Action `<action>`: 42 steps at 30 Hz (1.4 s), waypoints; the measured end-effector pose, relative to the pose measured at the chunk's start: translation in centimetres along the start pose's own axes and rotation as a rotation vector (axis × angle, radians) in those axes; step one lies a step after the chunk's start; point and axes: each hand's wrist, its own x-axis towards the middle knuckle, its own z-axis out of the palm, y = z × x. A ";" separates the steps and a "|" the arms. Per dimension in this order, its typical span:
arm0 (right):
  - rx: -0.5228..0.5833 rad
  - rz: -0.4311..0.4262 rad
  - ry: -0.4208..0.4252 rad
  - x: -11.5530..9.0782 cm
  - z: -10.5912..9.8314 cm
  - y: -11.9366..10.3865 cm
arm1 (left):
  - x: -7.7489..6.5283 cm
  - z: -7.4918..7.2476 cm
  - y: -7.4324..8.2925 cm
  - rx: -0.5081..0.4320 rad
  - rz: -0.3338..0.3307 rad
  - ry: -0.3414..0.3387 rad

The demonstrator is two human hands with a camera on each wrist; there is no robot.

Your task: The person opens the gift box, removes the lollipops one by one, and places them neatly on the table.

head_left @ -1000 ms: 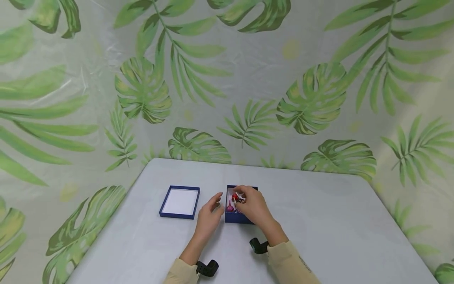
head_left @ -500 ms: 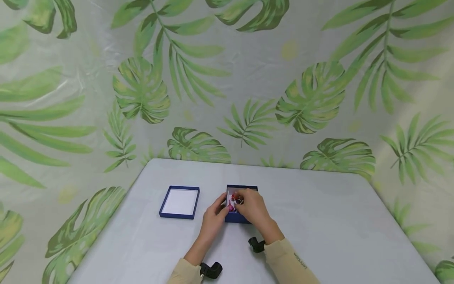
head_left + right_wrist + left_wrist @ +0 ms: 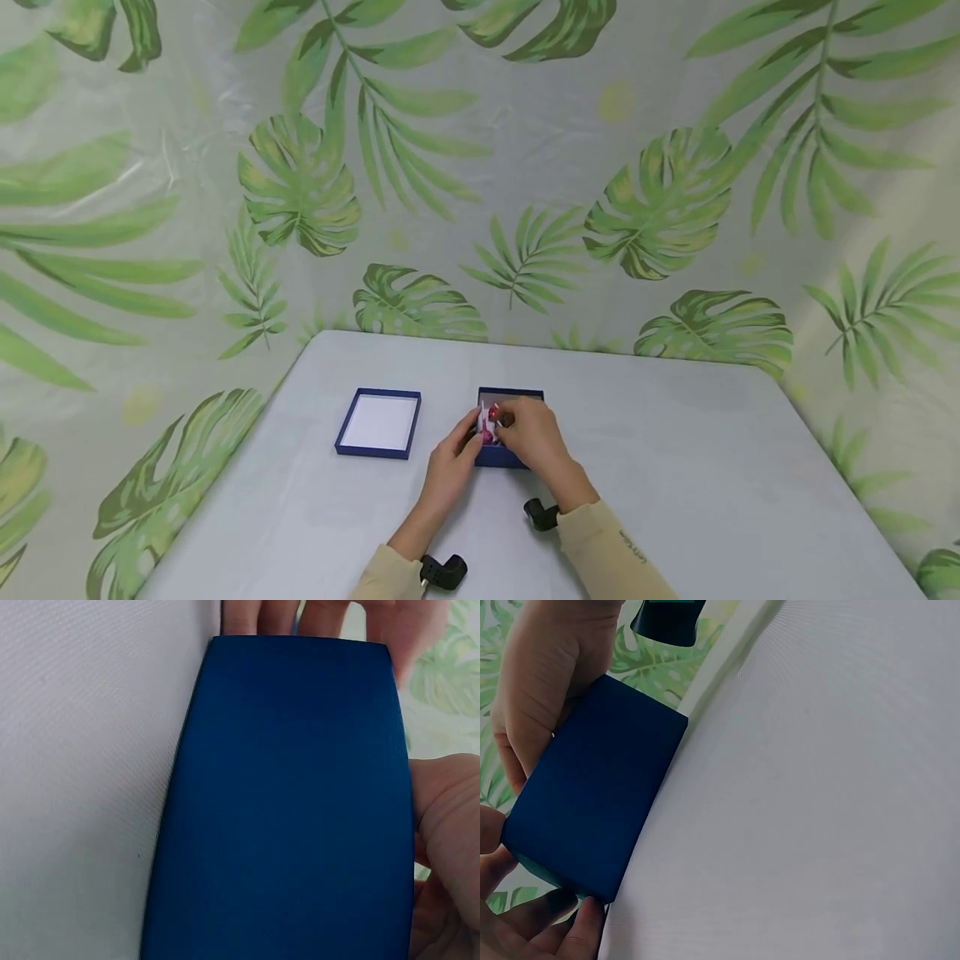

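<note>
Towards 6 o'clock of the head view's centre, you have 1 blue box (image 3: 497,456), open at the top and set flat on the table (image 3: 675,467). Clock directions below are taken from the box.

Contents: at least 2 lollipop heads are visible, 1 red head (image 3: 492,412) near 9 o'clock inside and 1 purple head (image 3: 487,436) near 8 o'clock, plus 1 upright-looking white stick (image 3: 482,412). Your right hand covers the rest, so the full count cannot be told.

Hands: 2. Your left hand (image 3: 447,465) stands at 8 o'clock, thumb and fingers spaced apart and touching the box's end; whether they grip it or only rest there cannot be told. Your right hand (image 3: 535,429) comes in from 4 o'clock with fingers bent over the opening; the fingertips are partly hidden, so you cannot confirm what they hold.

Other items: 1 shallow blue lid (image 3: 381,421), white inside facing up, lies at 9 o'clock, apart from the box. You wear 2 beige sleeves (image 3: 611,550), the right bearing small lettering, and 2 black wrist devices (image 3: 445,572), at 7 and 5 o'clock.

Surface: 1 pale grey-white top, smooth in the head view, finely woven in the wrist views, far corners rounded.

Room: a pale sheet (image 3: 540,142) printed with green leaves backs the table from 9 through 12 to 3 o'clock, creased and glossy near 10 o'clock.
</note>
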 end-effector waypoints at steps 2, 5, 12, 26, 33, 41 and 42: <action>0.019 0.000 -0.003 0.1 -0.1 0.1 | 0.0 0.0 0.1 0.000 -0.011 -0.006; 0.053 -0.003 -0.008 0.1 -0.5 0.2 | 0.5 0.1 -1.2 0.002 -0.006 0.003; 0.082 0.013 0.003 0.0 -1.2 0.4 | 0.8 0.0 -2.8 0.001 0.000 0.007; 0.095 0.034 -0.101 -0.3 -3.4 0.5 | 0.7 0.0 -2.4 0.035 -0.027 0.011; 0.090 0.036 -0.080 -0.3 -4.6 0.8 | 1.0 0.0 -2.4 0.029 -0.035 -0.008; 0.079 0.019 -0.050 -0.4 -5.9 0.8 | 0.9 0.0 -2.4 0.019 -0.030 0.001; 0.084 0.016 -0.043 -0.4 -6.1 0.9 | 0.8 0.0 -2.4 0.020 -0.033 0.001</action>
